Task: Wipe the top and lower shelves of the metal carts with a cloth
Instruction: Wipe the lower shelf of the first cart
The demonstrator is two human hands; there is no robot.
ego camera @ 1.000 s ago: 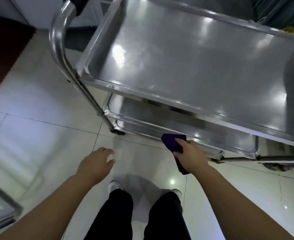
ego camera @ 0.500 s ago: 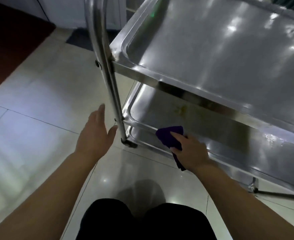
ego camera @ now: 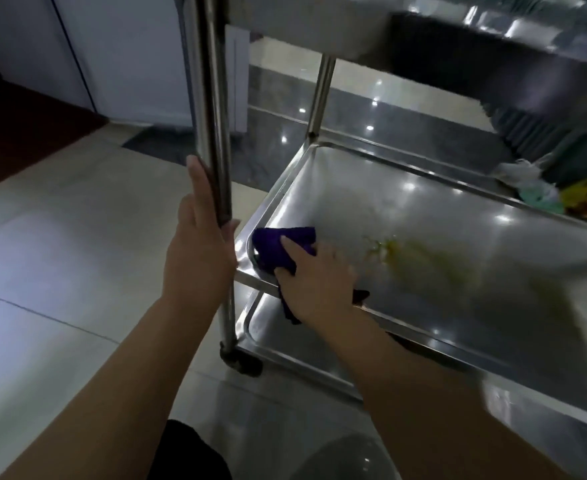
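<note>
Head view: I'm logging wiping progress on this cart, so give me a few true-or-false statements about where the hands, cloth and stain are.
1. The right hand presses the purple cloth on the middle shelf. True.
2. The cloth covers the yellowish stain. False: the stain lies bare, right of the cloth.
3. The left hand grips the cart's upright post. True.
4. The left hand holds a second cloth. False: it holds only the post.

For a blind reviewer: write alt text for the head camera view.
The right hand presses a purple cloth into the near left corner of the cart's middle shelf, with a yellowish smear further right. The left hand holds the cart's upright post; a lower shelf shows below.
</note>
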